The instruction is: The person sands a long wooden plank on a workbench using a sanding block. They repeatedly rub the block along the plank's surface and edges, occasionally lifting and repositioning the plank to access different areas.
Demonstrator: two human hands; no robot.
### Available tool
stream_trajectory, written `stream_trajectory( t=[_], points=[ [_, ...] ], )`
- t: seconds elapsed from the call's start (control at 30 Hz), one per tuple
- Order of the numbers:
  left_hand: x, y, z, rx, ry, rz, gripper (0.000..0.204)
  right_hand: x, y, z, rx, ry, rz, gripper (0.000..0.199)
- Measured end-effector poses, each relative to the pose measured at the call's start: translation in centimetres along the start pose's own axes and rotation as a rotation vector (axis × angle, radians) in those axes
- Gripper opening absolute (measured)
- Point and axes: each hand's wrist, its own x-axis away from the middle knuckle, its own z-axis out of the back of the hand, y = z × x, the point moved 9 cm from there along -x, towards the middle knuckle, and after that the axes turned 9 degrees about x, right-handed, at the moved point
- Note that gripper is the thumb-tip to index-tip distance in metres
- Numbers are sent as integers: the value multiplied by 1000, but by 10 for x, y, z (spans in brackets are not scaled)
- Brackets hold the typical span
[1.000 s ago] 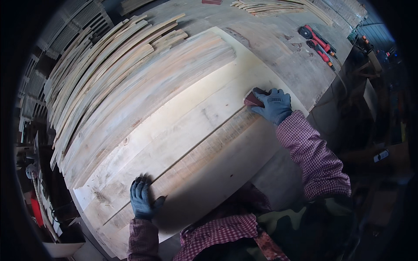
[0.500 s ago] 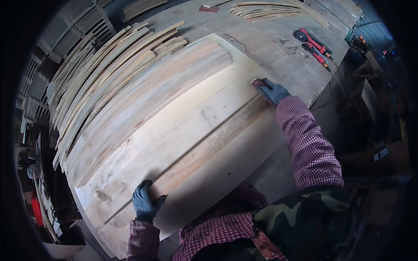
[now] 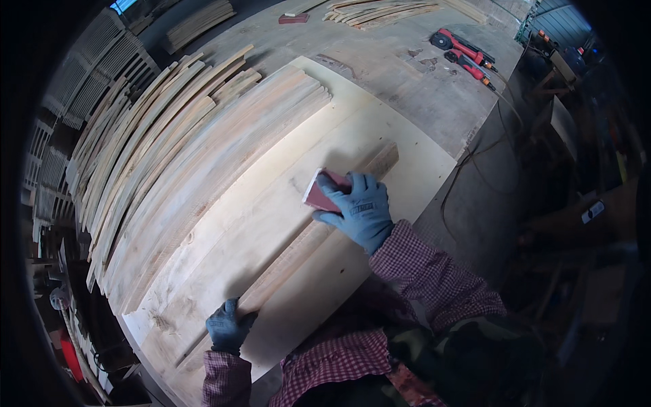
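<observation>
A long, narrow wooden board [image 3: 281,266] lies slantwise across the pale wooden panel [image 3: 407,144] in front of me. My left hand [image 3: 229,328], in a blue-grey work glove, is closed around the board toward its near left end. Over the board's far half is my gloved right hand [image 3: 363,211], gripping a dark red sanding block [image 3: 324,192] with a pale edge. Its fingers bend over the block, and its thumb reaches down by the board. Whether the block touches the wood I cannot tell.
Several boards [image 3: 224,152] lie side by side on the panel's left, beside a heap of rough strips [image 3: 146,146]. Two red-and-black power tools [image 3: 468,57] rest at the far right of the table [image 3: 380,57]. Another dark red block [image 3: 293,18] and more strips [image 3: 380,12] are farther back.
My right hand has drawn the sanding block back from the board's far end toward me and to the left. My left hand still grips the near end. The view has shifted a little.
</observation>
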Motion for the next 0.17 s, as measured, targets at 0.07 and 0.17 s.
stream_trajectory(
  t=[0.07,0.17],
  points=[
    [1,7,4,-33,33,-33,49,11,-25,6,-80,49,109,71],
    [4,18,10,-100,84,-35,47,19,-19,10,-120,85,162,71]
  ],
)
